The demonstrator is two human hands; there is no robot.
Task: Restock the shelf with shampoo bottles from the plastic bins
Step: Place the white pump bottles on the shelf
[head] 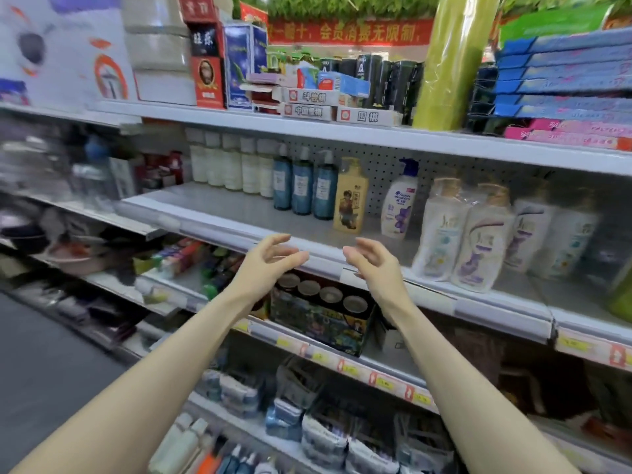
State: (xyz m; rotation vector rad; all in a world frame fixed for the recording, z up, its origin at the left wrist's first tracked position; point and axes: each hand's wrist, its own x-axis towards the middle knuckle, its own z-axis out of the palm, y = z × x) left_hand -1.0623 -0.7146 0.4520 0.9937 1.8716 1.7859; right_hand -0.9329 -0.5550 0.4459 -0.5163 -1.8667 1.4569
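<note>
Both hands hover empty before the shelf [239, 213]: left hand [270, 260] and right hand [371, 265], fingers loosely spread.

Site: retail shop aisle | my view: tiered white shelves [219, 213] with price-tag strips [376, 379] | stock: shampoo bottles [398, 203], boxed board games [309, 111] | red banner [349, 32] overhead.

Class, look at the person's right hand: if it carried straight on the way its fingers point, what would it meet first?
Probably the bare grey shelf board, then the yellow pump bottle standing behind it. The empty right hand points up and inward; depth is uncertain.
</note>
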